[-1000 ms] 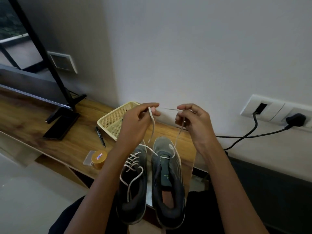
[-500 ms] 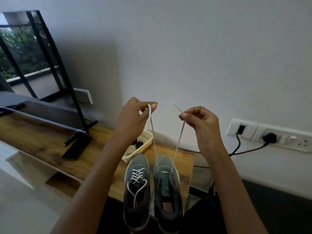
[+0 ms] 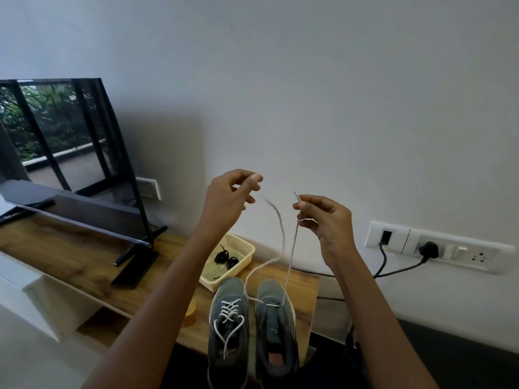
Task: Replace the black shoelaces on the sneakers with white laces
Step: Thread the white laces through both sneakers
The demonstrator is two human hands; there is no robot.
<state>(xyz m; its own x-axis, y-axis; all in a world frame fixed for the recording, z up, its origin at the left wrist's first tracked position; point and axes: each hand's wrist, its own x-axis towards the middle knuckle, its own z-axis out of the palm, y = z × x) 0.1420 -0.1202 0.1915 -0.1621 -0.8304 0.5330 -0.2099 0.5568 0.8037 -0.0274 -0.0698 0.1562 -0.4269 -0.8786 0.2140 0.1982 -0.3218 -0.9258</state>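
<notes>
Two grey sneakers stand side by side at the near edge of the wooden shelf. The left sneaker (image 3: 229, 318) is fully laced in white. The right sneaker (image 3: 273, 321) has a white lace (image 3: 290, 256) through only its front eyelets, both ends rising upward. My right hand (image 3: 325, 217) pinches one end of that lace, tip sticking up. My left hand (image 3: 231, 197) is raised with fingers apart; the other lace end (image 3: 278, 217) hangs loose just right of it, blurred. Black laces (image 3: 224, 258) lie in the yellow basket (image 3: 241, 245).
A TV (image 3: 70, 153) on a black stand fills the shelf's left side. A wall socket strip (image 3: 432, 249) with a black plug and cables sits at right. A yellow tape roll (image 3: 191, 314) lies left of the sneakers, partly behind my left arm.
Both hands rose, pulling the lace ends up. My left hand has let go of its lace end, which now falls loose. The view tilted upward.
</notes>
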